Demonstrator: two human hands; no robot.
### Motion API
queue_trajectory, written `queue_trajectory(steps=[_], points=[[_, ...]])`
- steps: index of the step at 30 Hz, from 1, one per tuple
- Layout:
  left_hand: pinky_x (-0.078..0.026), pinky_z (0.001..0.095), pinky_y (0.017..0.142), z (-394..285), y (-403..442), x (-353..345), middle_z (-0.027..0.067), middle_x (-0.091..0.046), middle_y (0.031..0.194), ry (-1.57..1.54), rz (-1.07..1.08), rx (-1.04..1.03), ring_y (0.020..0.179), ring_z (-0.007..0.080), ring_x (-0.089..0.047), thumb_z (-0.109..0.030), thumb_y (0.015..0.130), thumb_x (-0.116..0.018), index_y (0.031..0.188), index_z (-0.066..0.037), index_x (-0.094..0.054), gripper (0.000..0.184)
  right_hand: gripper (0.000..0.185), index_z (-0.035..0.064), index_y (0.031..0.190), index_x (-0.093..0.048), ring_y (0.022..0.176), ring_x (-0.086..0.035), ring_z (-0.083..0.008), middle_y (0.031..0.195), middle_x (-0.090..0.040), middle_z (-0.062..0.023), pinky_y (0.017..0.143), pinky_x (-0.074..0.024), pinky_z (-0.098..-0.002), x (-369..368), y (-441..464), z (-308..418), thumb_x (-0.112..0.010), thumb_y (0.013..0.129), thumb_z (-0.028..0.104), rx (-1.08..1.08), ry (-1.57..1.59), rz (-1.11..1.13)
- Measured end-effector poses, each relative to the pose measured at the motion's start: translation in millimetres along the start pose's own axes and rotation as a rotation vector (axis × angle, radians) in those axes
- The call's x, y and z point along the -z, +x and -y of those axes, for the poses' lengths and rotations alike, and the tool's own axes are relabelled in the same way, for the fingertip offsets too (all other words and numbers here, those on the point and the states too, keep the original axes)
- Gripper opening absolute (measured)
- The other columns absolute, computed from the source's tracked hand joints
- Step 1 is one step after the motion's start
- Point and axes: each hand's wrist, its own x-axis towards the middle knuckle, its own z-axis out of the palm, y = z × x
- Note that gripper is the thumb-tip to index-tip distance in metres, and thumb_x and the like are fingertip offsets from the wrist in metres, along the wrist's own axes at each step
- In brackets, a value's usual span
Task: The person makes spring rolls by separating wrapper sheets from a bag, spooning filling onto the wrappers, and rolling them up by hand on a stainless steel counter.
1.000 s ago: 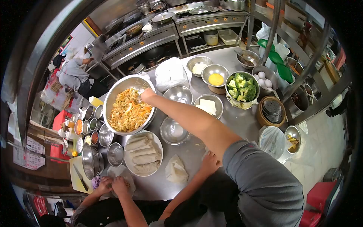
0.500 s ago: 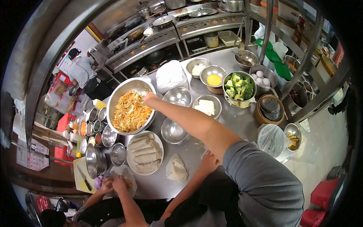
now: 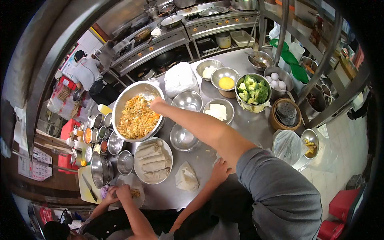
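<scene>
Stretched across the counter, my right hand (image 3: pixel 157 105) is inside the far-left side of a large metal bowl (image 3: pixel 118 102) of shredded vegetable filling (image 3: pixel 140 119). Its fingers look closed, but what they hold is hidden. Close to my body, my left hand (image 3: pixel 221 171) rests low over the counter edge beside my right sleeve, its fingers bent and partly hidden. A folded pale wrapper (image 3: pixel 187 177) lies to its left. Several rolled wraps (image 3: pixel 155 163) lie side by side on a round white plate (image 3: pixel 171 166) below the bowl.
A co-worker's hands (image 3: pixel 116 194) work at a wrapper with filling (image 3: pixel 136 193) at lower left. A knife (image 3: pixel 89 188) lies on a cutting board (image 3: pixel 85 197). Bowls of broccoli (image 3: pixel 253 93), eggs (image 3: pixel 275 82) and pale blocks (image 3: pixel 217 112) stand beyond my right arm. Another person (image 3: pixel 88 72) stands farther back.
The co-worker's hands have shifted slightly at the wrapper. My right hand remains in the bowl, and the filling near it looks a little disturbed. My left hand has hardly moved.
</scene>
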Motion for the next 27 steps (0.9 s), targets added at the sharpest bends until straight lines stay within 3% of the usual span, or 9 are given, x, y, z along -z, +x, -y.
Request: queue_trajectory(steps=[3, 4, 6, 11, 12, 14, 18, 22, 27], points=[[-0.045, 0.0484, 0.091, -3, 4, 2, 0.016, -0.057, 0.108, 0.091, 0.019, -0.054, 0.107, 0.0387, -0.054, -0.019, 0.076, -0.075, 0.103, -0.005, -0.062, 0.034, 0.028, 0.0009, 0.107, -0.071, 0.096, -0.07, -0.0329, 0.104, -0.071, -0.0197, 0.082, -0.0553, -0.0417, -3, 21, -18, -0.063, 0.086, 0.018, 0.402, -0.338, 0.071], [-0.045, 0.0484, 0.09, -6, 4, 4, 0.0155, -0.057, 0.107, 0.133, 0.034, -0.076, 0.107, 0.0384, -0.054, -0.019, 0.076, -0.076, 0.102, -0.006, -0.062, 0.032, 0.023, 0.003, 0.102, -0.073, 0.092, -0.07, -0.029, 0.097, -0.071, -0.0162, 0.079, -0.0552, -0.0389, 11, 9, -13, -0.064, 0.084, 0.014, 0.578, -0.624, 0.059], [-0.046, 0.048, 0.089, -15, 6, 11, 0.0148, -0.057, 0.104, 0.157, 0.056, -0.071, 0.105, 0.0378, -0.055, -0.017, 0.076, -0.075, 0.098, -0.008, -0.062, 0.028, 0.018, 0.0049, 0.095, -0.075, 0.087, -0.07, -0.0247, 0.089, -0.072, -0.0134, 0.075, -0.0547, -0.0369, 33, -13, -8, -0.065, 0.082, 0.01, 0.624, -0.653, 0.029], [-0.047, 0.0468, 0.087, -13, 8, 13, 0.0146, -0.059, 0.099, 0.11, 0.141, -0.032, 0.101, 0.0382, -0.057, -0.012, 0.076, -0.074, 0.095, -0.009, -0.065, 0.021, 0.021, 0.0034, 0.098, -0.076, 0.076, -0.064, -0.0196, 0.086, -0.072, -0.0107, 0.071, -0.0512, -0.0352, 126, -92, -17, -0.061, 0.083, 0.007, 0.282, -0.039, 0.13], [-0.047, 0.0467, 0.087, -13, 8, 14, 0.0143, -0.06, 0.1, 0.098, 0.146, -0.04, 0.101, 0.0378, -0.057, -0.011, 0.076, -0.074, 0.096, -0.009, -0.066, 0.021, 0.021, 0.0033, 0.1, -0.076, 0.076, -0.063, -0.0176, 0.086, -0.072, -0.0091, 0.07, -0.0506, -0.0338, 149, -107, -32, -0.06, 0.086, 0.008, 0.382, -0.06, 0.131], [-0.047, 0.0464, 0.087, -17, 5, 20, 0.0138, -0.061, 0.102, 0.079, 0.145, -0.052, 0.103, 0.037, -0.057, -0.01, 0.077, -0.073, 0.097, -0.01, -0.068, 0.021, 0.023, 0.0044, 0.106, -0.075, 0.07, -0.058, -0.0116, 0.08, -0.068, -0.0038, 0.064, -0.0467, -0.0296, 192, -147, -50, -0.058, 0.095, 0.016, 0.227, 0.133, 0.191], [-0.046, 0.0452, 0.088, -16, -5, 22, 0.0109, -0.062, 0.105, 0.064, 0.115, -0.043, 0.102, 0.0338, -0.058, -0.006, 0.078, -0.07, 0.099, -0.01, -0.07, 0.022, 0.031, 0.0041, 0.113, -0.073, 0.064, -0.05, -0.0092, 0.07, -0.058, 0.0023, 0.058, -0.0403, -0.0281, 269, -248, -89, -0.054, 0.099, 0.024, 0.122, -0.084, 0.227], [-0.045, 0.0422, 0.088, -22, -14, 19, 0.0072, -0.062, 0.106, 0.139, 0.043, -0.127, 0.1, 0.0308, -0.059, -0.003, 0.077, -0.068, 0.099, -0.01, -0.07, 0.023, 0.034, 0.0027, 0.116, -0.07, 0.067, -0.051, -0.0083, 0.071, -0.058, 0.0012, 0.064, -0.0433, -0.0261, 311, -314, -157, -0.051, 0.098, 0.024, 0.111, -0.208, 0.305], [-0.042, 0.0425, 0.089, -22, -13, 10, 0.004, -0.06, 0.106, 0.106, 0.008, 0.009, 0.102, 0.028, -0.058, -0.003, 0.075, -0.065, 0.098, -0.014, -0.071, 0.026, 0.034, 0.0015, 0.117, -0.07, 0.073, -0.057, -0.0121, 0.077, -0.062, -0.0029, 0.07, -0.0479, -0.0289, 320, -366, -226, -0.053, 0.095, 0.021, -0.066, -0.05, 0.325]])
